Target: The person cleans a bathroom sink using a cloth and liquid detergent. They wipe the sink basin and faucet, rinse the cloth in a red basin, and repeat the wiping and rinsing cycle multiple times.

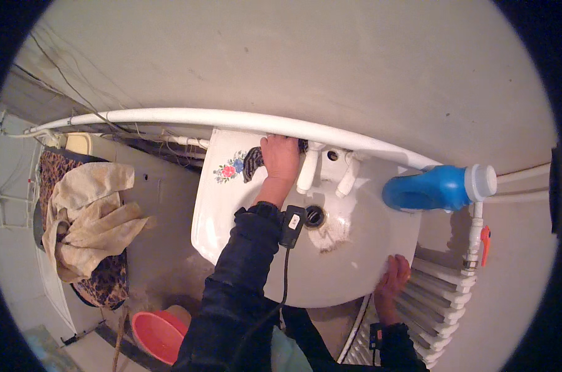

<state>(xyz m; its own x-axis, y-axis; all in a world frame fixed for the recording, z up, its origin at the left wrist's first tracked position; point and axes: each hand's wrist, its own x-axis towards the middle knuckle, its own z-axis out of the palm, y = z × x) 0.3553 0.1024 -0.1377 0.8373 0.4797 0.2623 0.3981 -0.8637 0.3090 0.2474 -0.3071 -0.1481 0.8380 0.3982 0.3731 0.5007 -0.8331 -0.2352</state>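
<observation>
My left hand (280, 160) lies over a dark patterned cloth (252, 163) on the back ledge of the white sink (349, 270), under the pipe (219, 117) and just left of the tap (308, 168); the cloth shows on both sides of me, but I cannot tell whether my fingers pinch it. My right hand (393, 276) (its grip I can't tell either) is at the sink's right front rim, below the blue bottle (426, 189).

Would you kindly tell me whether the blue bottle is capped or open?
Capped: a white cap covers the top of the blue bottle.
</observation>
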